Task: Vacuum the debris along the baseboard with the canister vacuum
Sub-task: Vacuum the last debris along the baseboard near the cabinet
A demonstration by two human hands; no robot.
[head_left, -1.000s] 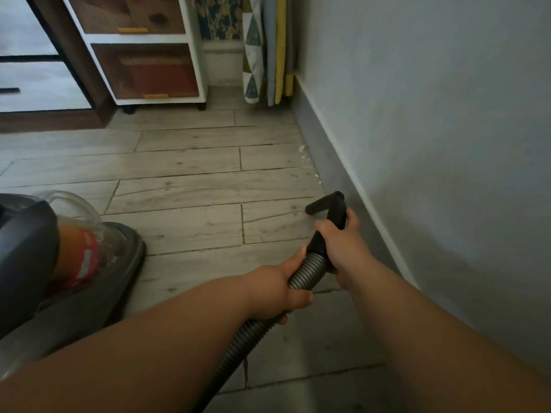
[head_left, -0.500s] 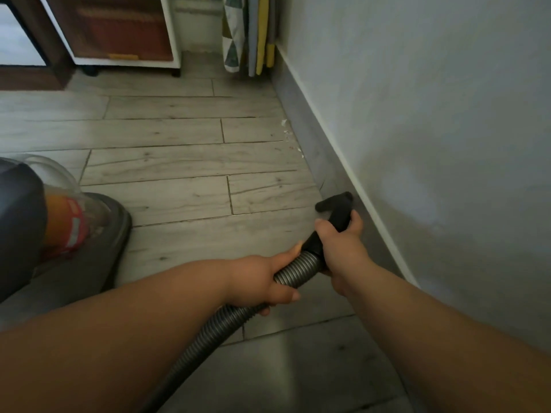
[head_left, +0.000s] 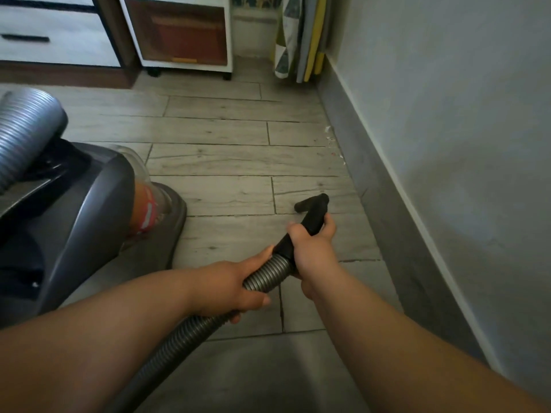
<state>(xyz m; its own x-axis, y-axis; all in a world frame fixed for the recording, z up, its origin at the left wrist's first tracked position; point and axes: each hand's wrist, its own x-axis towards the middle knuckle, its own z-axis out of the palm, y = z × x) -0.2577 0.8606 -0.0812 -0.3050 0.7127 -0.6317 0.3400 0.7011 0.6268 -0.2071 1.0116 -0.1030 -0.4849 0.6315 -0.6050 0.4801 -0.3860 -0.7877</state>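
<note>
Low in the centre, the right hand [head_left: 313,251] curls round the black bent plastic nozzle handle [head_left: 314,213], whose tip points left over the pale wood-look plank floor [head_left: 223,162]. The left hand [head_left: 232,289] grips the ribbed grey flexible hose [head_left: 267,274] just behind it. Small white scraps of debris [head_left: 331,140] lie higher up, right of centre, against the dark grey baseboard [head_left: 387,222] and apart from the nozzle, while the dark grey canister vacuum [head_left: 89,210] sits at the left edge, its orange-red label [head_left: 146,210] too blurred to read.
</note>
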